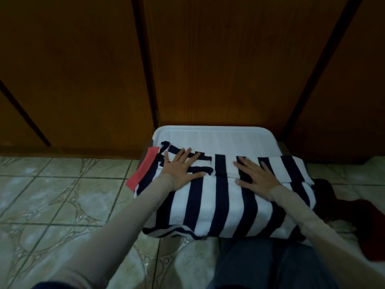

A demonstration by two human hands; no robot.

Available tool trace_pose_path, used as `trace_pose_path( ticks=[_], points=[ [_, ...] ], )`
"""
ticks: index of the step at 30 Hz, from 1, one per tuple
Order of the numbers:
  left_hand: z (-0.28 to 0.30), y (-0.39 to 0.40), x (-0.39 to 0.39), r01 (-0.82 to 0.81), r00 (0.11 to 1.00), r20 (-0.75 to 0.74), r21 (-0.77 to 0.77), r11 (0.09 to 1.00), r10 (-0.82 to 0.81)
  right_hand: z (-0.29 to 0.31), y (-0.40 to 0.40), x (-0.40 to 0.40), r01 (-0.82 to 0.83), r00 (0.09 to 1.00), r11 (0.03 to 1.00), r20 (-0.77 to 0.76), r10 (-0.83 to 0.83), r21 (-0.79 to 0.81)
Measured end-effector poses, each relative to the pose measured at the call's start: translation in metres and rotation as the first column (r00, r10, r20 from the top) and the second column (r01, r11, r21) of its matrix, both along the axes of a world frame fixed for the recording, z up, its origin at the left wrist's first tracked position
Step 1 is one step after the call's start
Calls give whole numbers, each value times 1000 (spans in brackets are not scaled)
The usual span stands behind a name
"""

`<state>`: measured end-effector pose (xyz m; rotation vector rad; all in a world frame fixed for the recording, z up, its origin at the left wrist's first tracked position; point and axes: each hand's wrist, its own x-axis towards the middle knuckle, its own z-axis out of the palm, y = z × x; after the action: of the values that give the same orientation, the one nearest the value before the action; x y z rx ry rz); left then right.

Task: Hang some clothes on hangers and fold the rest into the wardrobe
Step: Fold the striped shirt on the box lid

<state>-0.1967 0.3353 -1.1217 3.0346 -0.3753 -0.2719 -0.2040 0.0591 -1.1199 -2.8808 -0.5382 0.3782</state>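
Both palms flat, fingers spread: left hand (183,166), right hand (255,177) press striped shirt (218,203) on white lid (212,135). Risk: fold springs open on release; overhanging red cuff (143,170) drags it off.

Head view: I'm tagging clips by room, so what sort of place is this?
Probably a bedroom or dressing area at home: wooden wardrobe doors, a tiled floor, and a striped garment being folded on a white lid.

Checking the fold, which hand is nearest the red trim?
The left hand, flat on the striped garment beside its red band; the right hand lies further away.
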Motion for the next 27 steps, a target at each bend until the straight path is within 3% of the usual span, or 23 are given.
trace_pose_path(
  ticks=[5, 20, 27],
  points=[
    [-2, -1, 18, 1, 1000, 31, 59, 998, -3, -5, -25, 6, 58, 997, 991, 66, -50, -125],
    [-12, 2, 82, -92, 984, 157, 64, 994, 81, -8, -25, 102, -15, 988, 996, 151, 28, -86],
    [-13, 2, 104, -134, 981, 148, 62, 989, 124, -9, -25, 138, -50, 985, 991, 157, 69, -126]
  ],
)
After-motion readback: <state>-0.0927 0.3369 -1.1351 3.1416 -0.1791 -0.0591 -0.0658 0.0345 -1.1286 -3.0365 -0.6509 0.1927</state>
